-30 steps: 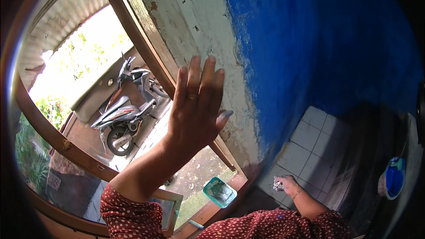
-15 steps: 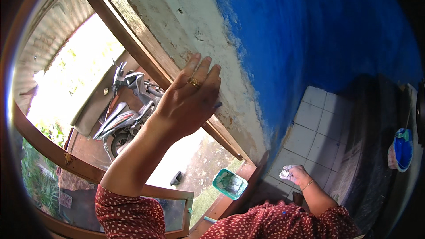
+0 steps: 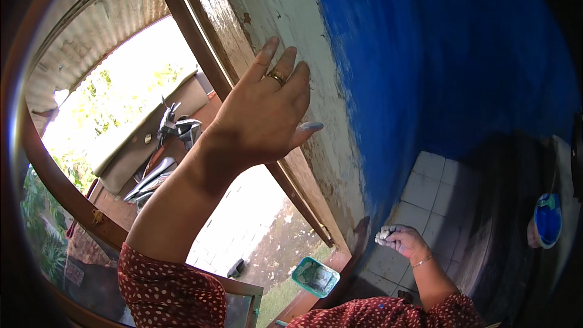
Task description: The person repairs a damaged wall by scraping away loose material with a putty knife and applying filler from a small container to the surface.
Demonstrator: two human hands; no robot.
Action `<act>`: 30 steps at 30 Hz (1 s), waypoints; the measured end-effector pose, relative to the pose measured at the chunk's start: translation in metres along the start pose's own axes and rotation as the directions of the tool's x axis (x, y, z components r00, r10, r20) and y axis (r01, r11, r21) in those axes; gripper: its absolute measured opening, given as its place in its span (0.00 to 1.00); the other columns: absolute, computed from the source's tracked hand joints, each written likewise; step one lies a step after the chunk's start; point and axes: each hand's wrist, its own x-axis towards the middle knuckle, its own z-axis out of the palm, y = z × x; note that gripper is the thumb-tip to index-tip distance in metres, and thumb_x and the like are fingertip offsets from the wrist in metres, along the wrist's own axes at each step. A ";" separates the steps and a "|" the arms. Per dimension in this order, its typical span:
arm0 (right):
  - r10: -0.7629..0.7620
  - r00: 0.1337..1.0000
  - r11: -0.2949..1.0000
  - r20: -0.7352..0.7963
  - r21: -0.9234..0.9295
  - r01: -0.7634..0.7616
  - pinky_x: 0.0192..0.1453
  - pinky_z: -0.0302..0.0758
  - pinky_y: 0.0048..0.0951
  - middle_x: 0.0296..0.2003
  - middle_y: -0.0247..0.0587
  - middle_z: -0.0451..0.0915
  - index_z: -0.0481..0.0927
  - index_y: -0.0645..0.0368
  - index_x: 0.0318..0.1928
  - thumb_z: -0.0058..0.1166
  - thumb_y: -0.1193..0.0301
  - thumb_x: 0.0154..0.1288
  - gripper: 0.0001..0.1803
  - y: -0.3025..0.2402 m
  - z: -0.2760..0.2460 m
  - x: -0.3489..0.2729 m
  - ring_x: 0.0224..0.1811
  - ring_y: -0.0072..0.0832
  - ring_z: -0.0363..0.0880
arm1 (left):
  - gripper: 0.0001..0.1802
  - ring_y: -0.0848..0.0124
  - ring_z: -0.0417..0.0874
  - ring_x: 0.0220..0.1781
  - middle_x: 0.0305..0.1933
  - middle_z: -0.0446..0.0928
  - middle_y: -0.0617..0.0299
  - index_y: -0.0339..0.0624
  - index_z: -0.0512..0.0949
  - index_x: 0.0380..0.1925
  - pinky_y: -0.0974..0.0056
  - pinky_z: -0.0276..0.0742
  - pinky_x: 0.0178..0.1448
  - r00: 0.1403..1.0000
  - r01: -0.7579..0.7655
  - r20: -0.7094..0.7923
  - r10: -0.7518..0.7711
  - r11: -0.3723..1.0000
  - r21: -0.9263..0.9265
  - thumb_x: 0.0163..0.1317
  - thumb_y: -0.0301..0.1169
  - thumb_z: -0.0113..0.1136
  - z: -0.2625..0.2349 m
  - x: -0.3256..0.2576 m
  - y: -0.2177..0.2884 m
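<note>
My left hand (image 3: pixel 267 103) is raised against the bare off-white strip of wall (image 3: pixel 328 140), between the wooden door frame and the blue paint. Its fingers are apart and hold nothing; a ring sits on one of them and the thumb tip is smeared blue-grey. Lower down at the right, my right hand (image 3: pixel 405 242) is curled around a whitish lump of paste (image 3: pixel 386 235), and its fingers are coated with the same white stuff. A green plastic tub (image 3: pixel 315 277) with greyish-white residue inside stands on the door sill.
The wooden door frame (image 3: pixel 200 30) runs along the strip's left side. Blue-painted wall (image 3: pixel 388 61) spreads to the right, above pale floor tiles (image 3: pixel 422 185). At the far right is a container of blue paint (image 3: pixel 548 222). Outside stand a motorbike (image 3: pixel 176 127) and a dark shoe (image 3: pixel 235 268).
My left hand has shifted slightly up the wall strip, and its thumb now sticks out from the fingers. The view has tilted a little. My right hand stays low, still curled.
</note>
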 end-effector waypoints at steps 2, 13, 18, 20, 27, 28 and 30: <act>-0.043 0.997 0.997 0.066 -0.063 0.048 0.54 0.79 0.38 0.37 0.52 0.80 0.77 0.73 0.38 0.45 0.88 0.55 0.11 -0.012 0.011 -0.001 0.42 0.41 0.81 | 0.27 0.56 0.69 0.65 0.55 0.76 0.50 0.35 0.80 0.44 0.48 0.50 0.75 0.999 -0.020 -0.034 0.019 1.000 -0.010 0.55 0.49 0.62 0.003 -0.001 -0.001; -0.839 0.322 -0.087 0.439 -0.693 0.716 0.43 0.77 0.22 0.38 0.41 0.82 0.82 0.64 0.43 0.61 0.79 0.55 0.13 -0.119 0.216 0.010 0.40 0.24 0.81 | 0.24 0.48 0.62 0.70 0.60 0.73 0.49 0.37 0.78 0.50 0.48 0.51 0.73 0.789 0.148 -0.561 -0.249 0.964 -0.220 0.59 0.41 0.50 0.038 0.003 -0.027; -0.805 -0.214 -0.528 0.553 -0.503 0.685 0.48 0.78 0.28 0.41 0.49 0.82 0.83 0.61 0.41 0.63 0.80 0.52 0.13 -0.155 0.290 0.037 0.42 0.36 0.82 | 0.39 0.41 0.54 0.72 0.65 0.65 0.42 0.27 0.69 0.58 0.38 0.45 0.72 0.739 0.202 -0.595 -0.316 0.947 -0.251 0.68 0.54 0.31 0.055 0.005 -0.026; -0.737 -0.405 -0.643 0.541 -0.379 0.665 0.47 0.78 0.29 0.42 0.50 0.81 0.83 0.60 0.41 0.64 0.80 0.50 0.14 -0.167 0.305 0.060 0.43 0.39 0.82 | 0.37 0.38 0.59 0.69 0.63 0.67 0.38 0.25 0.71 0.55 0.41 0.49 0.71 0.690 0.195 -0.648 -0.323 0.945 -0.263 0.69 0.51 0.30 0.061 0.013 -0.025; -0.590 -0.528 -0.801 0.611 -0.359 0.479 0.47 0.79 0.31 0.44 0.53 0.81 0.82 0.62 0.41 0.62 0.82 0.49 0.15 -0.161 0.323 0.087 0.45 0.42 0.83 | 0.34 0.36 0.63 0.66 0.59 0.68 0.30 0.21 0.72 0.50 0.41 0.54 0.69 0.699 0.094 -0.665 -0.263 0.956 -0.279 0.69 0.45 0.29 0.067 0.007 -0.040; -0.572 -0.551 -0.816 0.608 -0.356 0.455 0.46 0.80 0.32 0.46 0.53 0.80 0.81 0.61 0.43 0.62 0.80 0.48 0.17 -0.161 0.322 0.091 0.45 0.44 0.82 | 0.34 0.37 0.63 0.65 0.58 0.68 0.30 0.21 0.73 0.49 0.41 0.54 0.69 0.681 0.057 -0.703 -0.205 0.972 -0.228 0.69 0.45 0.29 0.072 0.007 -0.046; -0.543 -0.585 -0.838 0.602 -0.338 0.429 0.45 0.80 0.34 0.48 0.54 0.78 0.80 0.60 0.46 0.61 0.77 0.49 0.19 -0.162 0.319 0.097 0.46 0.47 0.81 | 0.34 0.38 0.65 0.64 0.58 0.69 0.30 0.22 0.74 0.47 0.41 0.55 0.68 0.635 0.036 -0.760 -0.137 0.988 -0.148 0.69 0.45 0.29 0.078 0.013 -0.049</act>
